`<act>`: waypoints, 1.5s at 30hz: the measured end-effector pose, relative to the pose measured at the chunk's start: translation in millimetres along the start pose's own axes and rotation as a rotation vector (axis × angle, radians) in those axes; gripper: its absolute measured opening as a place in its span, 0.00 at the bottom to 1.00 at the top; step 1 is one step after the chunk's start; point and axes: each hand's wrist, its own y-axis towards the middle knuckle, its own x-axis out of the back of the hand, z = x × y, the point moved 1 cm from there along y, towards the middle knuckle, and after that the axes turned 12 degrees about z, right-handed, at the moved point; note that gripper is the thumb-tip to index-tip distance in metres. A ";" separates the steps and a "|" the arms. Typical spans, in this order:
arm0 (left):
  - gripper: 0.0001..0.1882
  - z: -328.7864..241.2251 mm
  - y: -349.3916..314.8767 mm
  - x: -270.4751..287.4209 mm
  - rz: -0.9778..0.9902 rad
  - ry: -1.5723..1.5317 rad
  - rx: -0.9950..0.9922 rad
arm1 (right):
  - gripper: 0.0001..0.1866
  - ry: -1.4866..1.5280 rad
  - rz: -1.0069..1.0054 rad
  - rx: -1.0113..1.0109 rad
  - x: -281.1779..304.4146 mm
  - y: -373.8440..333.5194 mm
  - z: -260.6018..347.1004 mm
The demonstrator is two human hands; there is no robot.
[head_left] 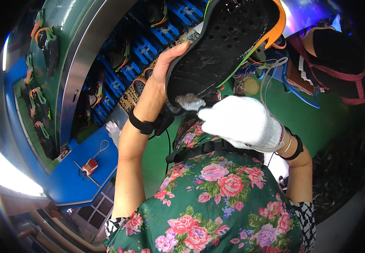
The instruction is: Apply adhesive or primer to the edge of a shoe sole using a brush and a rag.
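My bare left hand [169, 61] grips the edge of a large black shoe sole [220, 55]. The sole carries rows of small holes and has orange and green straps or trim along its far right side. It is held up in front of me, tilted. My right hand [241, 123], in a white knitted glove, is closed round a brush whose handle is mostly hidden. The brush's pale, wet-looking head [189, 102] lies against the near end of the sole. Shiny wet patches show on the black surface.
Blue racks [142, 40] with shoe parts stand behind a curved metal edge [79, 55]. More black and orange pieces [45, 42] lie far left. A blue table [79, 173] holds a small red item; a white glove [113, 131] is near it. A person [338, 59] sits at right.
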 end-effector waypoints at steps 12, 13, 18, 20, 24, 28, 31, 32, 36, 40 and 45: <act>0.36 11.2 12.4 -1.7 0.218 -0.204 -0.093 | 0.07 0.690 -0.216 -0.287 14.3 0.5 -9.6; 0.36 13.9 15.0 -4.5 0.223 -0.250 -0.074 | 0.07 0.622 -0.279 -0.319 21.4 0.3 -14.1; 0.38 34.6 4.8 -2.2 -0.051 -0.385 -0.132 | 0.09 0.171 -0.280 -0.228 42.8 10.5 -48.1; 0.39 41.4 6.5 -7.4 0.033 -0.387 -0.084 | 0.10 -0.087 -0.359 -0.199 58.1 19.1 -58.1; 0.39 49.1 3.7 -10.7 -0.020 -0.387 -0.019 | 0.13 -0.381 -0.381 -0.103 78.0 24.3 -78.0; 0.38 44.2 0.3 8.9 -0.045 -0.585 -0.133 | 0.16 -0.416 -0.224 -0.079 37.6 19.2 -46.9; 0.37 39.7 2.3 -4.5 -0.032 -0.467 -0.206 | 0.16 -0.074 -0.058 -0.056 3.9 5.8 -13.1; 0.37 36.0 1.6 -4.3 0.039 -0.426 -0.174 | 0.14 0.128 -0.045 -0.098 4.8 3.3 -6.1; 0.38 33.9 -2.2 1.9 0.077 -0.416 -0.184 | 0.11 0.315 -0.192 -0.141 26.7 12.8 -5.7; 0.38 29.2 2.2 6.0 0.067 -0.449 -0.189 | 0.12 0.256 -0.160 -0.115 9.7 11.1 -7.7; 0.39 31.4 2.2 6.3 0.155 -0.347 -0.192 | 0.08 0.494 -0.263 -0.255 18.9 12.2 -5.3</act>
